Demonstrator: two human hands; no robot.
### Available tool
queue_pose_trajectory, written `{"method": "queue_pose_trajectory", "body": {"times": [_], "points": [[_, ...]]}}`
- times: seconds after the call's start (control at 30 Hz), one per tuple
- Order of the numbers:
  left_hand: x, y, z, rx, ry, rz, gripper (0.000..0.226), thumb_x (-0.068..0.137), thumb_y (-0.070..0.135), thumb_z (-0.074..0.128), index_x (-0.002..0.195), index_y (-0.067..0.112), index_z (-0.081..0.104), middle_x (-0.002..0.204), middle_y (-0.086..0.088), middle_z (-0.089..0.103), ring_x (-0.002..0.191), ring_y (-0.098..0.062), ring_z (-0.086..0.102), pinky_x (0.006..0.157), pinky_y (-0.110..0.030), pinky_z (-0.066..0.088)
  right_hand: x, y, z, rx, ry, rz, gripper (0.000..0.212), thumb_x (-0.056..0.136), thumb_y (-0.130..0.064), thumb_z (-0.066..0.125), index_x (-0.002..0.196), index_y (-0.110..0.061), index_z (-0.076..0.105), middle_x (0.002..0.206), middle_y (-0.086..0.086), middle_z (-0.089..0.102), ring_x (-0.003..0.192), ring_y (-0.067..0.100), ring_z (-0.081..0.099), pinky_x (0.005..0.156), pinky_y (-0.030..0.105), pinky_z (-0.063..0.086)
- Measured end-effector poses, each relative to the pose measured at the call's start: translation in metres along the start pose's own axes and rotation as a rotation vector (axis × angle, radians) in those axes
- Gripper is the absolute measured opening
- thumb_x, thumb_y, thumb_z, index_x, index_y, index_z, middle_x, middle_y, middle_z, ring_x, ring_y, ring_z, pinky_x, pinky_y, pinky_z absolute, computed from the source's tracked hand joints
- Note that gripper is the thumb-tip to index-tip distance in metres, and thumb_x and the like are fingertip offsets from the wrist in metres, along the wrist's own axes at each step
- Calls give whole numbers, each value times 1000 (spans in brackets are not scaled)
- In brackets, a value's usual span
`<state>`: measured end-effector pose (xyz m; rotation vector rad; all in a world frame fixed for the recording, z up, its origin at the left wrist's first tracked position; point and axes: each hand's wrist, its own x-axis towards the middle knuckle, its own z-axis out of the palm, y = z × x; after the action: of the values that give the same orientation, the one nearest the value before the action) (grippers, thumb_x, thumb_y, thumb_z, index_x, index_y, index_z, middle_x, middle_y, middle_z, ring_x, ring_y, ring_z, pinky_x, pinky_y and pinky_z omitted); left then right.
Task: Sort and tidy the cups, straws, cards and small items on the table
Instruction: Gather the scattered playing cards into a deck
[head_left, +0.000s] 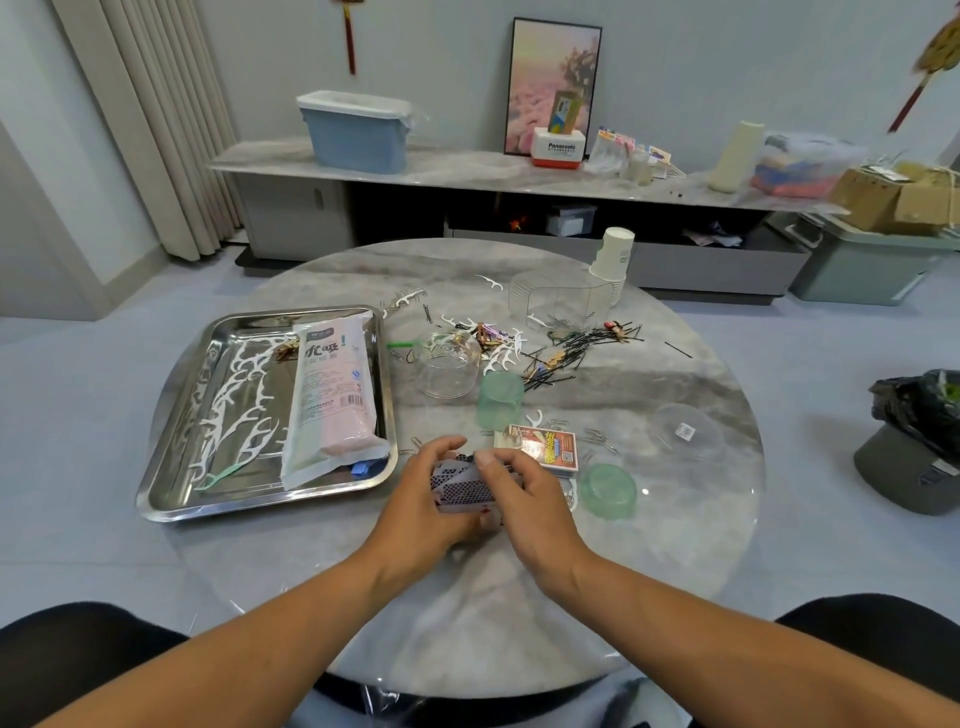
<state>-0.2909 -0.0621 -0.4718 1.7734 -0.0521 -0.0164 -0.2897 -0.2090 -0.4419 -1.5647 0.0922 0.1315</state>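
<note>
Round marble table (649, 561), centre frame, bearing steel tray (171, 483) left, green cups (500, 400), card box (540, 448), scattered hairpins (571, 353) toward upper right.

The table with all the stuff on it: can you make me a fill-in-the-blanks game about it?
1. Both hands, left and right, hold a stack of playing ____.
2. The long straw packet lies in the metal ____.
3. The white paper cups at the table's far edge are ____ one on another.
4. The card box lies between two see-through cups of ____ colour.

Missing words: cards; tray; stacked; green
</note>
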Motion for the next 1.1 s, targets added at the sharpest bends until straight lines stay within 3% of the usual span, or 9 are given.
{"method": "queue_pose_trajectory", "body": {"times": [0.13,0.27,0.43,0.7,0.8,0.9,0.97,1.03,1.1], "points": [[2,1,1,130,-2,41,80,62,16,96,127,38,56,123,14,58,108,8,56,87,-5,43,10,0,-4,22,141,77,29,99,-16,49,104,-23,76,106,1,76,101,19,71,89,38,59],[-1,4,3,117,-62,-11,66,65,7,93,119,30,62,104,15,74,98,3,68,89,-18,54,13,0,-10,91,222,111,32,103,-9,42,113,-26,68,107,8,75,92,22,74,70,33,62],[2,9,1,119,50,32,42,78,9,85,106,33,67,97,23,73,91,4,68,72,-10,52,19,-6,-11,338,227,174,29,99,0,49,115,-20,65,104,12,77,87,28,76,59,33,58],[-8,-8,5,259,-83,80,78,73,7,88,135,42,55,125,12,61,114,-7,62,101,-34,52,8,10,-10,21,230,106,46,91,17,40,98,-21,67,107,8,72,95,22,70,82,32,58],[-5,-8,3,271,-54,103,65,77,8,82,124,46,59,115,20,69,107,0,65,98,-34,53,5,5,-7,38,249,73,44,95,5,40,101,-26,70,110,0,72,106,16,68,97,35,55],[-2,-6,4,239,-44,74,65,77,10,82,127,44,56,114,17,71,106,-2,67,97,-39,54,0,5,-4,4,114,-55,25,100,-37,55,124,-36,63,126,-13,64,114,-4,60,98,20,47],[-2,-6,7,190,-59,40,76,76,13,83,135,45,47,121,14,70,108,-3,68,98,-40,55,-1,11,-2,-104,-23,-84,62,84,-66,63,139,-41,50,135,-22,52,122,-10,52,101,16,42],[-2,-4,9,170,-51,20,89,71,24,85,141,49,36,130,11,65,112,-5,66,99,-38,54,-1,14,1,-184,-36,-80,77,75,-73,65,143,-40,46,135,-24,49,123,-7,51,100,16,41],[1,-1,10,214,-36,32,99,64,37,88,144,51,31,135,8,58,115,-9,64,100,-35,53,4,14,0,-179,52,-67,54,86,-63,64,131,-33,59,121,-22,62,112,0,61,88,12,45]]}}
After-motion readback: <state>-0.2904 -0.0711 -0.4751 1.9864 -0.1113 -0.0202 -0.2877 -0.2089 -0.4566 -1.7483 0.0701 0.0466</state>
